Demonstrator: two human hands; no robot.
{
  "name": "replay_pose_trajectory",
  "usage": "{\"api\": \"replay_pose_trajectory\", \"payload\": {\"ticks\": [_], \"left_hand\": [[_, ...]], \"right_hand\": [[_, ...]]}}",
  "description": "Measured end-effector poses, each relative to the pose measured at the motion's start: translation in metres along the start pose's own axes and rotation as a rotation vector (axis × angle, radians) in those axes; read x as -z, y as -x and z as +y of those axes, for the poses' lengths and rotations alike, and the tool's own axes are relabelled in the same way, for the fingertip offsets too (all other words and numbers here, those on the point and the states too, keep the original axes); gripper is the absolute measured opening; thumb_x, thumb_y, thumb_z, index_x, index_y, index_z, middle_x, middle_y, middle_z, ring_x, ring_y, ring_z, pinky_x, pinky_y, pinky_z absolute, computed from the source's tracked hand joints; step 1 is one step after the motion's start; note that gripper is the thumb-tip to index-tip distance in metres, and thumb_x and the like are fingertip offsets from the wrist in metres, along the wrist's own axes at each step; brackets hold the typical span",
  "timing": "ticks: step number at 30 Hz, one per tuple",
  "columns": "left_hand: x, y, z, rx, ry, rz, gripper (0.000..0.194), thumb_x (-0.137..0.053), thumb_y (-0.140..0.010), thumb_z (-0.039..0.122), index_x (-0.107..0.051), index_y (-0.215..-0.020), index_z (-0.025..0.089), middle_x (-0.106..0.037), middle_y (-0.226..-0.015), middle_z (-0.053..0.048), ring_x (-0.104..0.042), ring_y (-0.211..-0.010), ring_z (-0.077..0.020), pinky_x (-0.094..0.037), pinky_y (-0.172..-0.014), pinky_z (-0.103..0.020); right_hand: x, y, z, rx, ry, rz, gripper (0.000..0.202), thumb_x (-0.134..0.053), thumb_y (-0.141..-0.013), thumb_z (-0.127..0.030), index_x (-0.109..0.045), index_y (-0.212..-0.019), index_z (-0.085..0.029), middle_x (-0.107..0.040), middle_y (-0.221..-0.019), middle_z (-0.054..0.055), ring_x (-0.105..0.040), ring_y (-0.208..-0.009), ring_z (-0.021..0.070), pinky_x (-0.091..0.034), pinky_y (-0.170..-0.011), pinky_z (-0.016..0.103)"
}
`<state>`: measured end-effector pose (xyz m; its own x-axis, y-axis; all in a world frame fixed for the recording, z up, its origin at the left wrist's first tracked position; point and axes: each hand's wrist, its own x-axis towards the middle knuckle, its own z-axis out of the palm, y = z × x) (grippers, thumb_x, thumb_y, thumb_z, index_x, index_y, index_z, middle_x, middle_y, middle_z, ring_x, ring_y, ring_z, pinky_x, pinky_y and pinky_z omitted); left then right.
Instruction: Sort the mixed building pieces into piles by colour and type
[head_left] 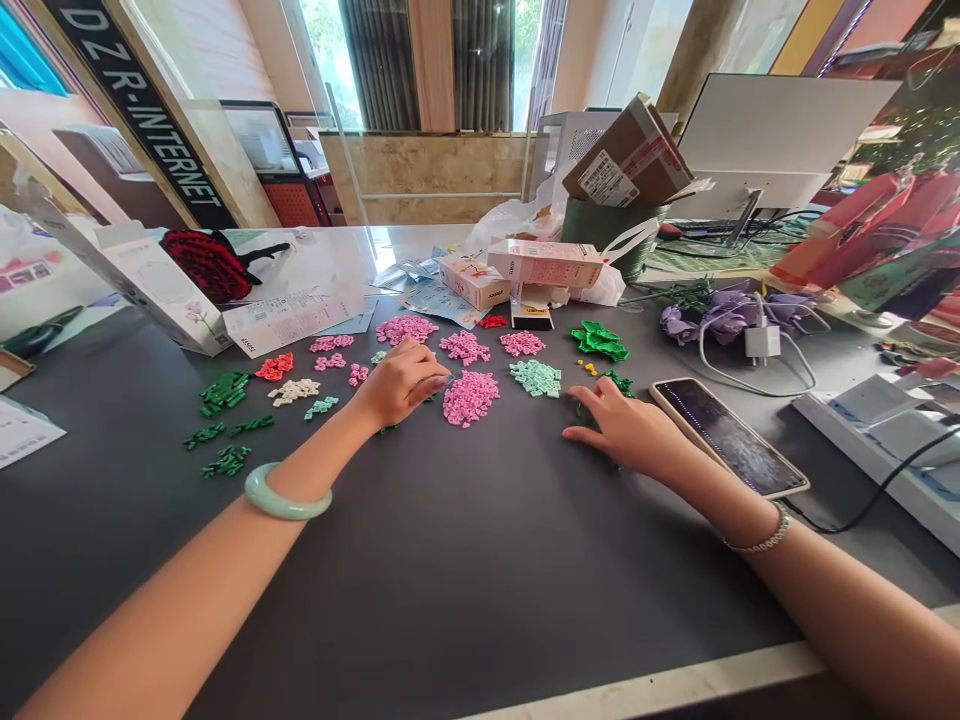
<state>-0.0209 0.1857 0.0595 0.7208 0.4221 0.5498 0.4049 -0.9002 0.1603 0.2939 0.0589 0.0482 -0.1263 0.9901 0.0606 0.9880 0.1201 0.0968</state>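
My left hand (403, 382) has its fingers pinched together over the middle of the dark table, just left of a large pink pile (470, 398); what they hold is too small to make out. My right hand (616, 425) hovers low with its fingers apart, beside small yellow pieces (587, 367) and dark green pieces (619, 382). Between the hands lies a mint-green pile (535, 377). Further pink piles (406, 330) sit behind. To the left are red pieces (275, 366), cream pieces (294, 391) and dark green pieces (224, 393). Larger green parts (600, 340) lie at the back right.
A phone (729, 434) lies beside my right forearm, near a white charger (762, 342) with its cable and purple flowers (724, 318). Small boxes (546, 263) and plastic packets stand behind the piles. A white carton (161, 285) leans at the left. A power strip (885, 450) is at the right.
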Motion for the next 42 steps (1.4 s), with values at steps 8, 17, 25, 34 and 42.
{"api": "replay_pose_trajectory", "payload": {"ticks": [8,17,25,34,42], "left_hand": [[-0.001,0.003,0.001,0.136,0.029,0.097,0.065,-0.021,-0.095,0.060,-0.070,-0.084,0.019,-0.064,-0.079,-0.008,-0.053,-0.082,-0.0221,-0.043,-0.081,-0.039],[-0.002,0.004,0.001,0.295,0.047,0.249,0.061,-0.019,-0.097,0.054,-0.068,-0.087,0.019,-0.061,-0.074,-0.006,-0.056,-0.081,-0.0206,-0.044,-0.082,-0.038],[-0.005,0.005,-0.002,0.289,0.026,0.292,0.058,-0.020,-0.097,0.054,-0.066,-0.092,0.019,-0.063,-0.079,-0.007,-0.056,-0.088,-0.0217,-0.043,-0.088,-0.038],[-0.002,0.007,-0.003,0.292,-0.008,0.333,0.060,-0.017,-0.097,0.054,-0.065,-0.090,0.018,-0.065,-0.084,-0.008,-0.057,-0.086,-0.0213,-0.042,-0.089,-0.038],[-0.002,0.005,-0.008,0.294,-0.004,0.338,0.062,-0.016,-0.097,0.055,-0.065,-0.089,0.017,-0.065,-0.083,-0.008,-0.057,-0.087,-0.0216,-0.042,-0.090,-0.038]], "right_hand": [[-0.010,-0.012,0.003,-0.038,0.011,0.079,0.042,-0.037,-0.093,-0.052,-0.055,-0.117,-0.022,-0.058,-0.116,0.011,-0.065,-0.078,0.0256,-0.031,-0.044,0.028],[-0.010,-0.011,0.003,-0.067,0.007,0.309,0.037,-0.042,-0.093,-0.048,-0.063,-0.102,-0.018,-0.061,-0.107,0.013,-0.062,-0.077,0.0242,-0.040,-0.055,0.032],[0.008,-0.044,-0.054,0.216,-0.420,0.335,0.046,-0.051,-0.087,-0.053,-0.056,-0.118,-0.020,-0.059,-0.118,0.014,-0.055,-0.112,0.0300,-0.044,-0.095,0.046],[-0.008,-0.093,-0.116,0.355,-0.449,0.203,0.093,-0.063,-0.068,-0.070,-0.040,-0.138,-0.013,-0.043,-0.140,0.022,-0.037,-0.132,0.0390,-0.034,-0.107,0.054],[-0.015,-0.100,-0.118,0.354,-0.404,0.221,0.082,-0.060,-0.074,-0.064,-0.046,-0.133,-0.010,-0.047,-0.136,0.020,-0.042,-0.127,0.0358,-0.033,-0.108,0.049]]}}
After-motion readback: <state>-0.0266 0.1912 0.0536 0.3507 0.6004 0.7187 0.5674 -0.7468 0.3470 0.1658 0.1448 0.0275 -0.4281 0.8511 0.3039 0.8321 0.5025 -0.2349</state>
